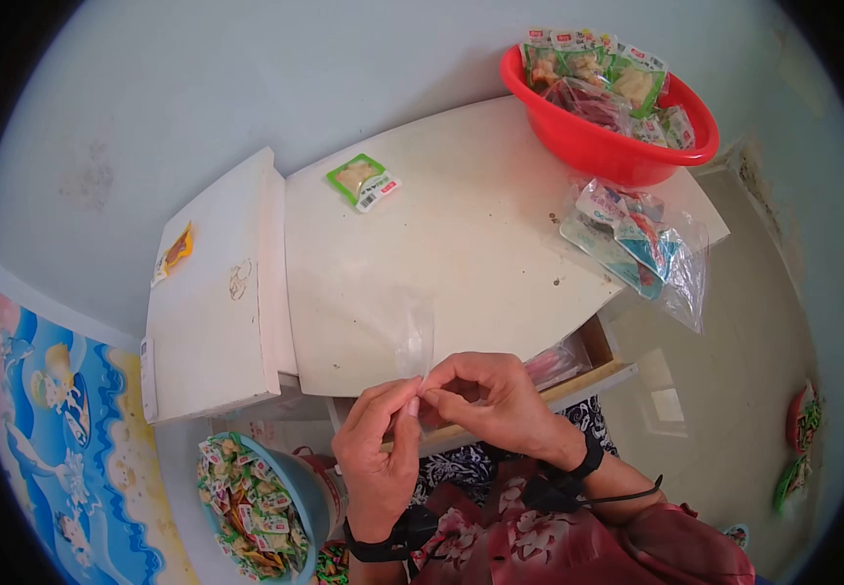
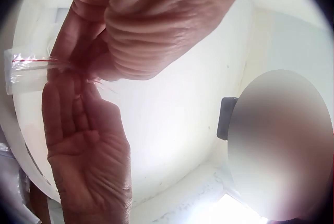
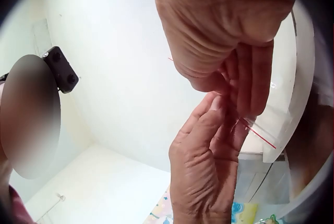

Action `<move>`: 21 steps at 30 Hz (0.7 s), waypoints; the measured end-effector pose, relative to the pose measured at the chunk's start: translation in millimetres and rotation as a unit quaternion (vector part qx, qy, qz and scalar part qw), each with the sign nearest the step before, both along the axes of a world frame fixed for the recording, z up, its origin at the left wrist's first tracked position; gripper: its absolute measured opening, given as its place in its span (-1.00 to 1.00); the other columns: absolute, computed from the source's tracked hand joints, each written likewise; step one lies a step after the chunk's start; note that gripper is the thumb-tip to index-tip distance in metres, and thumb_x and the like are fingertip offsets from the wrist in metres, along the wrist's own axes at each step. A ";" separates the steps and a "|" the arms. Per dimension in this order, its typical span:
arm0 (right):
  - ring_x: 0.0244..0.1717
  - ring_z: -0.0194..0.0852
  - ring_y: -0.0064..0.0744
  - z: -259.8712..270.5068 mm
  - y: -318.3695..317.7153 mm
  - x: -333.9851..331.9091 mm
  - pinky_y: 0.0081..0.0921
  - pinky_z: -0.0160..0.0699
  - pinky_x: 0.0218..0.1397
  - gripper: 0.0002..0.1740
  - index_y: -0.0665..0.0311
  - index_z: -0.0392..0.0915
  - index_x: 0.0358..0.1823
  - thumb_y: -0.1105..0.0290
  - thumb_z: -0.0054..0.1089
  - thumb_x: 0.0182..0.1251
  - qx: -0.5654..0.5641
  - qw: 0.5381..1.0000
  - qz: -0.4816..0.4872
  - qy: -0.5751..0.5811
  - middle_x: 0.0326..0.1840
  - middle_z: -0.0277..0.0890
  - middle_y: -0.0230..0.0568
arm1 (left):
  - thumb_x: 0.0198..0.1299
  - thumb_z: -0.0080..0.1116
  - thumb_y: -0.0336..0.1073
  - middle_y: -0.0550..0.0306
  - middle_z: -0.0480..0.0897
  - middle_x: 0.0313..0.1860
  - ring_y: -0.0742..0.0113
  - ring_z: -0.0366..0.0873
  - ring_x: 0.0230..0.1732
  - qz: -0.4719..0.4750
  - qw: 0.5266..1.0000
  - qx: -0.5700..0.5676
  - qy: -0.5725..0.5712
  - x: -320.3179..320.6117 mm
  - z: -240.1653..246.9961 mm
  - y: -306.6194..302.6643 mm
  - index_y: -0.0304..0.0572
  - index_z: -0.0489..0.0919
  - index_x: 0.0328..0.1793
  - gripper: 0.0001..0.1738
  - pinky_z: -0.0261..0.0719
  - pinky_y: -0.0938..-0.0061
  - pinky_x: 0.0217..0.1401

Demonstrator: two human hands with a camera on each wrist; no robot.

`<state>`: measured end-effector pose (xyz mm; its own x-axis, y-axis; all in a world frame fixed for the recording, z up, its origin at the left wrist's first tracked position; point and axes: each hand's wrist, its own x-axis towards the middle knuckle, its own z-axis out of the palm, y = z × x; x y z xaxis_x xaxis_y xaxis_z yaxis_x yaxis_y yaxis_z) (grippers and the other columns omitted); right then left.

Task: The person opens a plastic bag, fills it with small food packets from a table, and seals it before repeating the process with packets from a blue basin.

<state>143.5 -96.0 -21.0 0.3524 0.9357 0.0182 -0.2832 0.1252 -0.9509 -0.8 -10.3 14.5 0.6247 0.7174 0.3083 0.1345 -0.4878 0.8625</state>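
Observation:
In the head view a clear plastic bag [image 1: 414, 336] stands up from the fingertips over the table's front edge. My left hand [image 1: 380, 463] pinches it between thumb and fingers. Against those fingertips, my right hand [image 1: 500, 402] also pinches the bag's edge. A red line runs along the bag [image 2: 31, 70] in the left wrist view, where the left hand [image 2: 156, 20] is above and the right hand [image 2: 88, 153] below. In the right wrist view the right hand [image 3: 224, 20] covers part of the bag, and the left hand [image 3: 201, 172] meets it from below.
A green-edged packet [image 1: 362, 182] lies on the table [image 1: 480, 244]. The red basin [image 1: 588, 146] at the back right holds several packets, with plastic bags [image 1: 636, 239] before it. An orange packet [image 1: 176, 251] is at left. Below are an open drawer [image 1: 588, 383] and a blue tub [image 1: 295, 478] of packets.

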 end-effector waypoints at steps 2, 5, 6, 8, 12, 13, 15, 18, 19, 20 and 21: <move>-0.02 0.69 -0.57 1.9 -0.5 -0.9 -0.53 0.77 0.08 -0.86 0.48 0.63 0.01 0.55 0.25 0.53 0.003 1.000 -0.006 -0.010 -0.08 0.72 -0.25 | 0.37 0.21 -0.58 0.02 0.75 -0.06 0.38 0.70 -0.12 0.002 0.999 0.032 0.008 0.2 -1.0 0.4 -0.35 0.73 0.06 -0.80 0.64 0.55 -0.12; -0.03 0.68 -0.58 4.2 -1.1 -1.4 -0.53 0.77 0.06 -0.87 0.49 0.63 -0.02 0.55 0.25 0.53 0.004 1.000 -0.011 -0.018 -0.09 0.73 -0.24 | 0.35 0.21 -0.58 -0.03 0.75 -0.06 0.29 0.72 -0.13 0.003 0.995 0.097 0.016 2.7 -2.4 0.7 -0.35 0.73 0.07 -0.78 0.67 0.49 -0.11; -0.04 0.68 -0.58 4.8 -1.3 -1.6 -0.53 0.77 0.06 -0.87 0.49 0.62 -0.03 0.55 0.25 0.53 0.003 1.000 -0.011 -0.020 -0.10 0.73 -0.24 | 0.35 0.21 -0.58 -0.04 0.75 -0.06 0.26 0.73 -0.13 0.002 0.993 0.114 0.015 3.4 -3.3 0.9 -0.34 0.73 0.08 -0.77 0.67 0.47 -0.10; -0.05 0.69 -0.58 6.4 -0.8 -2.7 -0.53 0.77 0.05 -0.88 0.48 0.62 -0.05 0.54 0.24 0.54 -0.001 1.000 -0.016 -0.014 -0.11 0.73 -0.25 | 0.34 0.20 -0.59 -0.08 0.74 -0.06 0.16 0.74 -0.12 -0.003 0.991 0.134 0.013 4.2 -4.5 1.2 -0.34 0.72 0.09 -0.76 0.69 0.41 -0.11; -0.07 0.69 -0.58 3.3 0.6 -2.1 -0.53 0.77 0.03 -0.89 0.49 0.61 -0.07 0.54 0.22 0.56 0.009 1.000 -0.019 -0.022 -0.14 0.74 -0.25 | 0.35 0.19 -0.58 -0.08 0.74 -0.06 0.15 0.74 -0.10 -0.003 0.994 0.112 0.011 4.7 -3.9 0.3 -0.33 0.72 0.10 -0.76 0.69 0.38 -0.07; -0.07 0.69 -0.58 2.7 0.8 -2.1 -0.53 0.78 0.03 -0.89 0.49 0.61 -0.07 0.54 0.21 0.56 0.008 1.000 -0.021 -0.019 -0.14 0.74 -0.25 | 0.37 0.19 -0.57 -0.07 0.75 -0.06 0.20 0.74 -0.09 0.000 0.995 0.098 0.011 4.8 -3.4 -0.2 -0.33 0.73 0.09 -0.77 0.68 0.41 -0.04; -0.07 0.69 -0.59 1.8 1.1 -2.7 -0.53 0.78 0.02 -0.89 0.49 0.61 -0.08 0.54 0.21 0.56 0.005 1.000 -0.023 -0.014 -0.15 0.74 -0.25 | 0.38 0.19 -0.57 -0.06 0.75 -0.05 0.20 0.74 -0.08 0.000 0.996 0.091 0.012 4.4 -3.0 -0.5 -0.33 0.73 0.09 -0.77 0.68 0.41 -0.03; -0.08 0.68 -0.59 3.9 1.2 -2.1 -0.53 0.78 0.01 -0.89 0.49 0.61 -0.09 0.54 0.21 0.56 0.006 0.999 -0.021 -0.029 -0.16 0.73 -0.26 | 0.39 0.18 -0.56 -0.06 0.75 -0.05 0.20 0.74 -0.08 0.003 0.996 0.085 0.012 3.6 -2.3 -1.2 -0.33 0.73 0.09 -0.78 0.68 0.40 -0.01; -0.09 0.68 -0.60 4.8 1.4 -2.6 -0.54 0.78 0.00 -0.89 0.49 0.61 -0.10 0.54 0.21 0.56 0.006 0.999 -0.021 -0.024 -0.16 0.73 -0.27 | 0.39 0.18 -0.56 -0.06 0.75 -0.06 0.21 0.74 -0.07 0.005 0.996 0.084 0.012 3.4 -2.2 -1.4 -0.34 0.73 0.09 -0.78 0.68 0.40 -0.01; -0.09 0.68 -0.60 5.9 1.9 -3.3 -0.54 0.78 0.00 -0.90 0.48 0.61 -0.10 0.54 0.21 0.55 0.007 1.000 -0.021 -0.019 -0.17 0.73 -0.28 | 0.39 0.19 -0.56 -0.06 0.75 -0.05 0.22 0.74 -0.07 0.002 0.996 0.087 0.013 3.0 -2.6 -1.0 -0.33 0.73 0.11 -0.77 0.68 0.41 -0.01; -0.09 0.68 -0.60 6.4 2.2 -3.7 -0.55 0.78 -0.01 -0.90 0.48 0.61 -0.11 0.54 0.21 0.55 0.008 1.000 -0.021 -0.015 -0.18 0.73 -0.28 | 0.39 0.19 -0.56 -0.05 0.74 -0.03 0.23 0.74 -0.06 -0.001 0.996 0.090 0.013 2.4 -3.2 -0.2 -0.33 0.72 0.12 -0.76 0.68 0.42 -0.01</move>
